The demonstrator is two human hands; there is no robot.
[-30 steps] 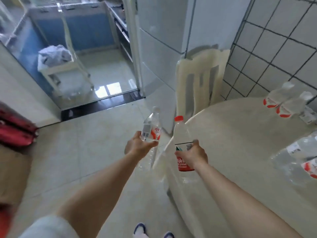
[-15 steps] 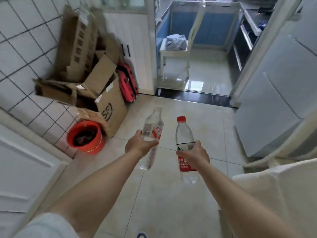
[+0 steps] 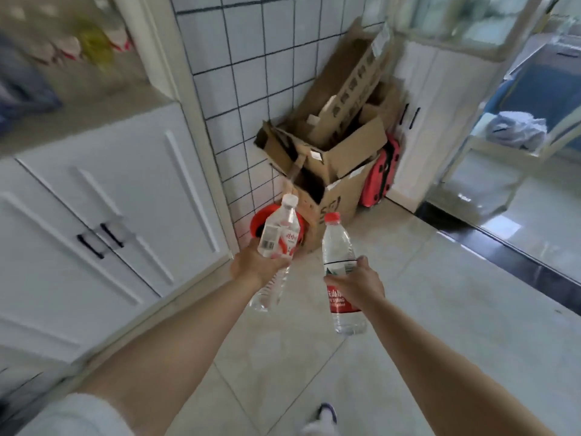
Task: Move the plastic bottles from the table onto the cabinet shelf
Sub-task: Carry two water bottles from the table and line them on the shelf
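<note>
My left hand (image 3: 256,265) grips a clear plastic bottle with a white cap (image 3: 279,234) around its middle, tilted slightly right. A second clear bottle with a red cap and red label (image 3: 338,250) stands upright in my right hand (image 3: 356,286). Both are held out over the tiled floor. The white cabinet (image 3: 103,209) with two black door handles fills the left side. Its open shelf (image 3: 94,102) runs above the doors at upper left, holding blurred items. The table is out of view.
Stacked cardboard boxes (image 3: 333,152) lean in the tiled corner ahead, with a red bucket (image 3: 261,223) and a red case (image 3: 380,174) beside them. A doorway with a dark threshold (image 3: 503,250) opens at right onto a room with a white chair (image 3: 503,143).
The view has swung further left: the table and fridge have gone from sight and the white cabinet has come in on the left. Both hands keep their bottles in the same grip.
</note>
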